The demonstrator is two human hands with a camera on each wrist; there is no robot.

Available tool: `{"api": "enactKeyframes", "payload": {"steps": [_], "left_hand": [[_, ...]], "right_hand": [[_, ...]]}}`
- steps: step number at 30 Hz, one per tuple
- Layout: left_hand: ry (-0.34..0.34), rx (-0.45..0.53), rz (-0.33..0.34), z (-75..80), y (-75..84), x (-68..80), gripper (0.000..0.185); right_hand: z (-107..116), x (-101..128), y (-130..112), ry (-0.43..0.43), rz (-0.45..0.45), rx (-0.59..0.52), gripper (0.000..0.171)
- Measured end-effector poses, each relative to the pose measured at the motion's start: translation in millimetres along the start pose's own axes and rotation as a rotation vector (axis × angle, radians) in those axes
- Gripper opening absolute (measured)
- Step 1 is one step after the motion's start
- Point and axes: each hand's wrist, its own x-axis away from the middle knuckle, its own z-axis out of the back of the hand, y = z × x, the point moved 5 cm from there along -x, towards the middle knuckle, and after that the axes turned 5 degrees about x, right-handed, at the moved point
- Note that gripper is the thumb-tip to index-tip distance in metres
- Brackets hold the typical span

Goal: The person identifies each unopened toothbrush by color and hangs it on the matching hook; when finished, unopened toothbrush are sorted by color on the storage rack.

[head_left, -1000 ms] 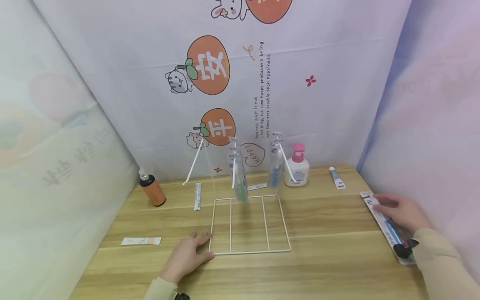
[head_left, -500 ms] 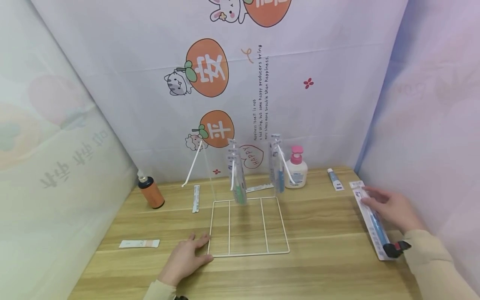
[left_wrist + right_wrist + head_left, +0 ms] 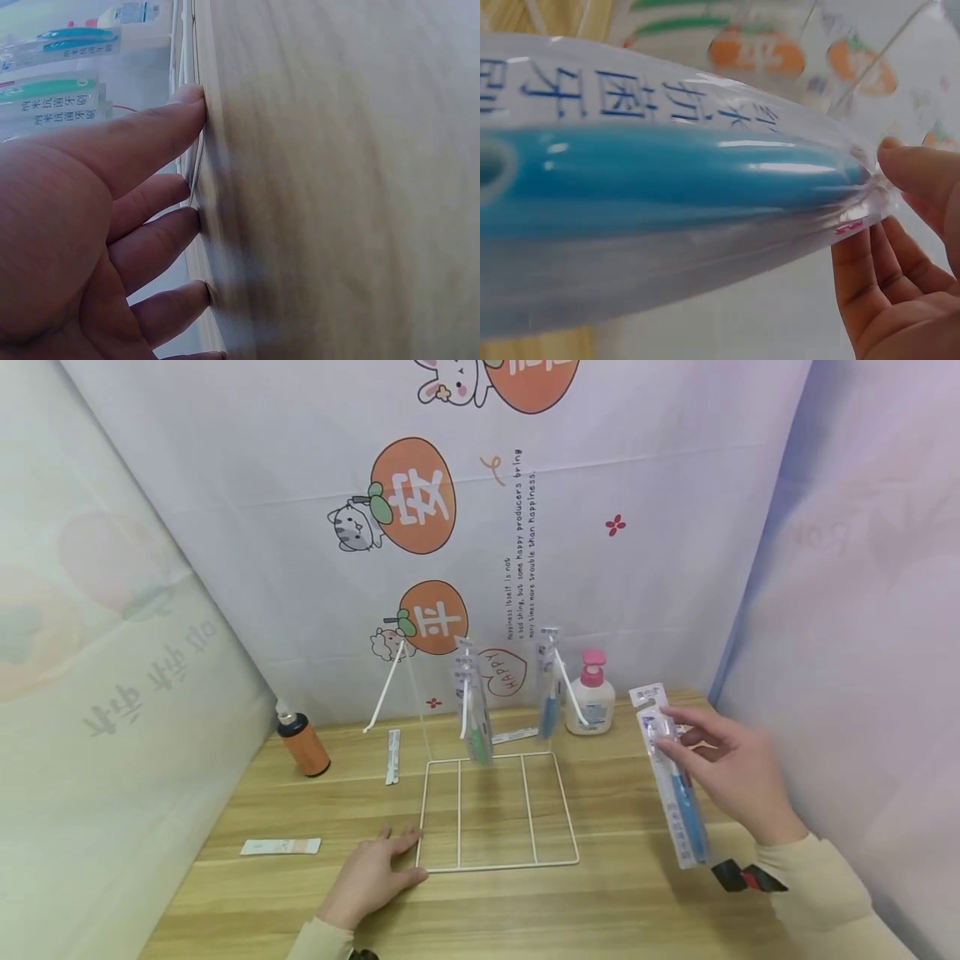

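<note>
My right hand [image 3: 738,768] pinches a packaged toothbrush [image 3: 684,810] near its top, thumb in front. The pack has a blue handle and a hang hole, and tilts above the right part of the table. In the right wrist view its clear blister [image 3: 667,180] fills much of the picture. My left hand [image 3: 369,878] rests at the front left corner of a white wire rack [image 3: 517,865], thumb and fingertips touching the base wire and table. Packs with green toothbrushes [image 3: 478,735] hang on the rack's middle hook, and blue ones [image 3: 550,714] on the right hook. The left hook [image 3: 386,685] holds nothing.
Behind the rack's right side stands a white pump bottle [image 3: 592,706] with a pink top. An orange bottle [image 3: 306,747] is at the left. Slim sachets [image 3: 281,846] and a small tube, partly behind my right hand, lie on the wooden table [image 3: 615,893]. Printed cloth walls surround it.
My right hand has lifted the packaged toothbrush off the table at the right and brought it leftward, toward the rack. My left hand has stayed at the rack's corner.
</note>
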Motion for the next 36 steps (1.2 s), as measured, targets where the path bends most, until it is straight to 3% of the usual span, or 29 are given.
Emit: {"api": "enactKeyframes", "payload": {"steps": [5, 10, 14, 24, 30, 36], "left_hand": [[-0.002, 0.004, -0.007, -0.9, -0.6, -0.8, 0.065], [0.000, 0.013, -0.006, 1.3, 0.0, 0.3, 0.064], [0.000, 0.011, -0.010, 2.2, 0.9, 1.1, 0.064], [0.000, 0.009, -0.017, 0.0, 1.3, 0.9, 0.065], [-0.009, 0.013, -0.017, -1.8, 2.1, 1.7, 0.065], [-0.010, 0.015, -0.021, 0.1, 2.4, 0.9, 0.065]], "right_hand": [[-9.9, 10.1, -50.5, 0.094, 0.170, -0.121, 0.058], [-21.9, 20.6, -86.3, 0.154, 0.401, -0.231, 0.042], [-30.7, 24.1, -100.9, 0.175, 0.488, -0.297, 0.039], [-53.9, 20.1, -94.7, 0.205, 0.491, -0.277, 0.037], [-69.4, 15.6, -80.3, 0.202, 0.436, -0.199, 0.039], [-83.1, 1.3, -71.1, 0.196, 0.373, -0.146, 0.061]]}}
